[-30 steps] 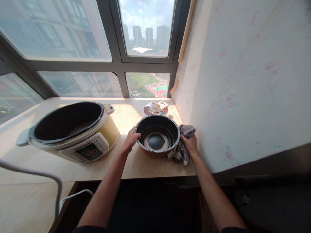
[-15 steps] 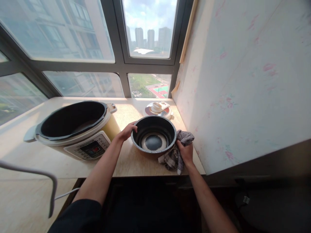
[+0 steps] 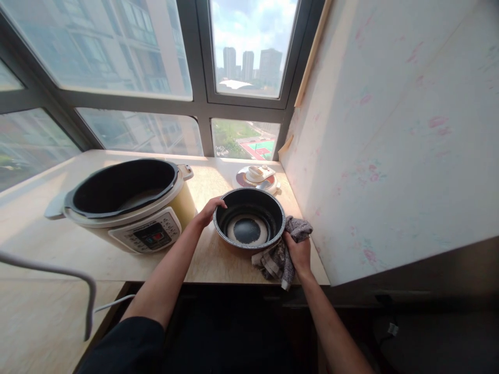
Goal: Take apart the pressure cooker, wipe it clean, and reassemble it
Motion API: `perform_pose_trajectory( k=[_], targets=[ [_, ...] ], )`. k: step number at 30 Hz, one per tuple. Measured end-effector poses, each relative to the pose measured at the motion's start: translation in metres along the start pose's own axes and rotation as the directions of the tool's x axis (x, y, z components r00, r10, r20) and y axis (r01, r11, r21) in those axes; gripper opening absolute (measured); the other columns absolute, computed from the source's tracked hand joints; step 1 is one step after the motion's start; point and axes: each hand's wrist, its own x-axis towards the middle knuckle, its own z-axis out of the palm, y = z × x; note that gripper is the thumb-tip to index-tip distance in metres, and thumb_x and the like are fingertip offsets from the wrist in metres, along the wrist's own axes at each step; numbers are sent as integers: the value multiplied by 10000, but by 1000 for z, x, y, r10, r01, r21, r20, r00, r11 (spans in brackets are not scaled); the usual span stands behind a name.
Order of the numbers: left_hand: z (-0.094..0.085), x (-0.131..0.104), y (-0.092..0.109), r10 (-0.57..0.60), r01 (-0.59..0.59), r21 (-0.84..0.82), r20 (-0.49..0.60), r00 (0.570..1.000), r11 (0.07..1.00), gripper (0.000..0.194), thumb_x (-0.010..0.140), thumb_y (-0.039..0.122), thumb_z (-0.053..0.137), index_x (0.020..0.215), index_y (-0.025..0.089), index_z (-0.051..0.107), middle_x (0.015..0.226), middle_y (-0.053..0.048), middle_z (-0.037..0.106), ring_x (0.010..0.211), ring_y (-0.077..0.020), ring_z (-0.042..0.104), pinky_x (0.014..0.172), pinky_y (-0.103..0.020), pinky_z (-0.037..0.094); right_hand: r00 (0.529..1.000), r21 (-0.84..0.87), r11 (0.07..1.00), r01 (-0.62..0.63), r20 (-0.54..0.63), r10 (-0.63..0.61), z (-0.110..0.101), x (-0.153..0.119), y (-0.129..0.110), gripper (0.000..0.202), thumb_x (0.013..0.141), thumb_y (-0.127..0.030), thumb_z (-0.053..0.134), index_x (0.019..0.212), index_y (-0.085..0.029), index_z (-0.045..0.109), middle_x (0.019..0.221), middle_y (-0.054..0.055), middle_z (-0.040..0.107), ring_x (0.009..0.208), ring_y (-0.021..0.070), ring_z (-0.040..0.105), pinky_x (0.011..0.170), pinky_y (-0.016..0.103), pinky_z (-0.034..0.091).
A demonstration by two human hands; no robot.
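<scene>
A round inner pot (image 3: 249,231), dark inside with a pale worn ring on its bottom, is tilted toward me over the counter. My left hand (image 3: 210,210) grips its left rim, thumb over the edge. My right hand (image 3: 299,254) is closed around a grey checked cloth (image 3: 278,259) at the pot's right side; part of the cloth hangs below the rim. Left of the pot stands an electric pressure cooker (image 3: 156,228) with its top off and a dark, hollow interior. Behind the pot lies the cooker's lid (image 3: 255,177), its pale knob facing up.
The pale counter (image 3: 202,182) runs along a window (image 3: 245,52) with grey frames. A flower-patterned wall panel (image 3: 390,156) closes off the right side. At the lower left a grey cable (image 3: 58,270) curves over the front.
The view has shifted slightly, so the cooker, lid and window sit a little further right. Both hands keep their places on the pot and cloth; the cloth's lower end hangs slightly lower.
</scene>
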Motion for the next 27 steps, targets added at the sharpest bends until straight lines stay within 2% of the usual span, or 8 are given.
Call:
perform_pose_trajectory(
  k=[4, 7, 9, 10, 13, 18, 21, 27],
  targets=[
    [0, -10, -5, 97, -106, -32, -223, 970, 994, 394, 533, 301, 709, 898, 163, 653, 900, -49, 692, 862, -207, 621, 731, -299, 480, 999, 22, 999, -34, -32, 34, 0, -25, -2, 371, 718, -525, 715, 902, -204, 744, 970, 96, 783, 976, 331, 711, 901, 451, 541],
    [12, -38, -14, 136, -196, -71, -492, 860, 978, 365, 662, 345, 653, 983, 174, 618, 1052, -86, 681, 1031, -234, 627, 854, -337, 495, 996, 49, 995, -81, -38, 83, 2, -43, -2, 387, 711, -537, 731, 896, -198, 749, 960, 103, 785, 972, 336, 717, 887, 455, 547],
    [29, -65, -23, 184, -264, -51, -589, 787, 963, 380, 694, 292, 665, 1051, 184, 591, 1154, -94, 658, 1142, -237, 608, 967, -350, 475, 995, 70, 994, -85, -44, 88, 5, -54, -3, 399, 719, -539, 733, 907, -187, 749, 971, 112, 786, 977, 335, 719, 886, 453, 548],
    [39, -80, -28, 202, -281, -41, -597, 777, 959, 423, 709, 283, 687, 1106, 194, 571, 1203, -95, 641, 1187, -239, 593, 1011, -354, 461, 995, 78, 994, -82, -50, 86, 7, -59, -3, 403, 726, -539, 734, 914, -182, 748, 980, 117, 785, 981, 333, 719, 889, 450, 548],
    [73, -114, -42, 203, -251, -22, -523, 828, 968, 531, 770, 333, 722, 1245, 213, 517, 1247, -103, 625, 1196, -263, 602, 1031, -398, 478, 994, 81, 994, -76, -78, 82, 13, -74, -6, 420, 741, -546, 739, 930, -171, 744, 1008, 133, 780, 989, 335, 717, 900, 453, 546],
    [101, -124, -54, 266, -255, 105, -598, 756, 961, 792, 716, 177, 725, 1423, 252, 375, 1428, -114, 510, 1387, -298, 458, 1116, -433, 428, 999, 36, 999, 30, -40, -29, 21, -97, -7, 399, 784, -542, 719, 981, -196, 739, 1061, 130, 769, 1039, 341, 700, 984, 504, 512],
    [92, -118, -51, 256, -261, 75, -577, 775, 962, 733, 686, 86, 617, 1379, 243, 436, 1376, -94, 554, 1316, -276, 523, 1125, -427, 416, 992, 14, 992, 129, 3, -129, 22, -99, -7, 391, 796, -507, 721, 1039, -201, 731, 1129, 132, 748, 1111, 332, 673, 1050, 518, 474],
    [51, -105, -32, 207, -223, 22, -467, 860, 975, 656, 529, 81, 568, 1172, 209, 570, 1065, -38, 658, 1058, -258, 620, 939, -364, 514, 978, 24, 979, 201, 53, -202, 21, -71, -5, 399, 764, -445, 710, 1080, -202, 714, 1144, 111, 734, 1140, 318, 655, 1055, 497, 485]
  ],
)
